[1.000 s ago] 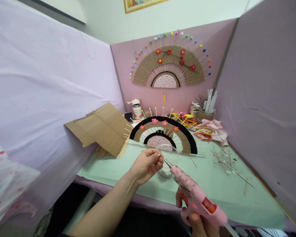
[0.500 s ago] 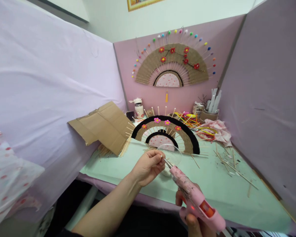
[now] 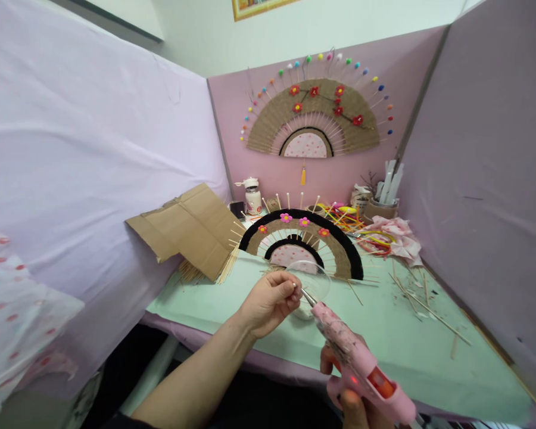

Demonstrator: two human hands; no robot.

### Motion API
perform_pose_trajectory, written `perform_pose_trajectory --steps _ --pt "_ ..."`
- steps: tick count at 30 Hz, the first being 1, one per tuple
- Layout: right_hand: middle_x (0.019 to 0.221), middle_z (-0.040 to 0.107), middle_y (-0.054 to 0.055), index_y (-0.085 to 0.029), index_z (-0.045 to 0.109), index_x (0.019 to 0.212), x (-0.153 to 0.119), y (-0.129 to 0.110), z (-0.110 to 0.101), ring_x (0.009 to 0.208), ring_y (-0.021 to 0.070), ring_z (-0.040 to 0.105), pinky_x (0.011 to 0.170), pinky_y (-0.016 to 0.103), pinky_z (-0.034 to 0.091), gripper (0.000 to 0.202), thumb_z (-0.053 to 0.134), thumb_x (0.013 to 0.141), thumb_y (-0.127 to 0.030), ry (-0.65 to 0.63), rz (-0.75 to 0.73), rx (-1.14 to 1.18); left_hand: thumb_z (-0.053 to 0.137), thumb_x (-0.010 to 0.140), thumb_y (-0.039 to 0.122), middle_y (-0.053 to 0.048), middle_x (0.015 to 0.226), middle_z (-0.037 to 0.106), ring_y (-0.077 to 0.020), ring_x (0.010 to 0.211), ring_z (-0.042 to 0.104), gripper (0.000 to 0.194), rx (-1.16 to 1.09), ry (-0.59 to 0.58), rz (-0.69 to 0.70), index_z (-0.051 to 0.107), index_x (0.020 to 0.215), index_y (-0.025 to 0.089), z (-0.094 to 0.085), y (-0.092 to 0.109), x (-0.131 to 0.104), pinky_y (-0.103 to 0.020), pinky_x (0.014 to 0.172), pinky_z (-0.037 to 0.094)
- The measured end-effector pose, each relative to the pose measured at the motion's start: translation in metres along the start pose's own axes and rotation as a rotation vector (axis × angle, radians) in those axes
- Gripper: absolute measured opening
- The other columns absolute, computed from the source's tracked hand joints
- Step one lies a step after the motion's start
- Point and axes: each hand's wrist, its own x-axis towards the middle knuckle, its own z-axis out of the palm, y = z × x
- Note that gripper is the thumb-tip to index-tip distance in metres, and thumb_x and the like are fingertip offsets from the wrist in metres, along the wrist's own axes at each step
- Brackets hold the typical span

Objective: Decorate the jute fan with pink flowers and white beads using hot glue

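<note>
My right hand (image 3: 355,405) grips a pink hot glue gun (image 3: 351,345), its red light lit and its metal nozzle pointing up and left. Close to the nozzle tip, my left hand (image 3: 272,301) pinches a tiny whitish bead-like piece (image 3: 295,286), mostly hidden by the fingers. Behind the hands a clear plastic cup or bowl (image 3: 319,280) is partly covered. Farther back lies a fan-shaped craft (image 3: 343,259) with black bands, pink and orange flowers and white-tipped sticks round its edge.
A bent cardboard sheet (image 3: 183,223) and thin sticks (image 3: 196,272) lie at the left. A white bottle (image 3: 252,199) stands behind. Loose sticks (image 3: 429,304) and crumpled pink cloth (image 3: 399,237) are at the right. A finished-looking fan (image 3: 268,128) hangs on the back panel.
The glue gun has shifted slightly right and down, and its nozzle tip is a little farther from the pinched piece. My left hand has barely moved.
</note>
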Motion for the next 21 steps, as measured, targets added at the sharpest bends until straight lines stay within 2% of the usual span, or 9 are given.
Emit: perform_pose_trajectory --steps 7,11,16,21 --pt "0.082 0.051 0.003 -0.024 0.059 0.121 0.0035 -0.0020 -0.0032 0.052 0.0134 0.038 0.056 0.034 0.041 0.047 0.041 0.093 -0.057 0.020 -0.038 0.005 0.090 0.053 0.024 -0.003 0.067 0.066 -0.0070 0.057 0.058 0.031 0.056 0.045 0.016 0.065 0.068 0.012 -0.0018 0.0040 -0.0021 -0.019 0.056 0.046" --pt "0.081 0.050 0.002 -0.028 0.055 0.130 0.0042 -0.0030 -0.0038 0.053 0.0139 0.041 0.054 0.032 0.039 0.048 0.040 0.094 -0.056 -0.001 -0.036 0.012 0.091 0.052 0.021 -0.002 0.067 0.067 -0.0076 0.058 0.059 0.030 0.073 0.052 0.040 0.066 0.067 0.012 -0.0018 0.0052 -0.0032 -0.019 0.057 0.047" --pt "0.083 0.051 0.004 -0.027 0.055 0.130 0.0021 -0.0017 -0.0037 0.053 0.0146 0.042 0.047 0.029 0.032 0.050 0.039 0.093 -0.057 0.000 -0.021 -0.006 0.091 0.051 0.021 -0.002 0.066 0.066 -0.0073 0.059 0.058 0.029 0.071 0.038 0.074 0.067 0.064 0.013 -0.0016 0.0051 -0.0041 -0.019 0.057 0.046" --pt "0.083 0.050 0.004 -0.026 0.053 0.135 0.0019 -0.0021 -0.0025 0.053 0.0151 0.044 0.047 0.031 0.035 0.055 0.037 0.093 -0.059 -0.012 -0.036 -0.009 0.092 0.050 0.023 -0.001 0.065 0.065 -0.0065 0.058 0.057 0.031 0.048 0.068 0.072 0.067 0.065 0.012 -0.0038 0.0021 -0.0016 -0.019 0.058 0.046"
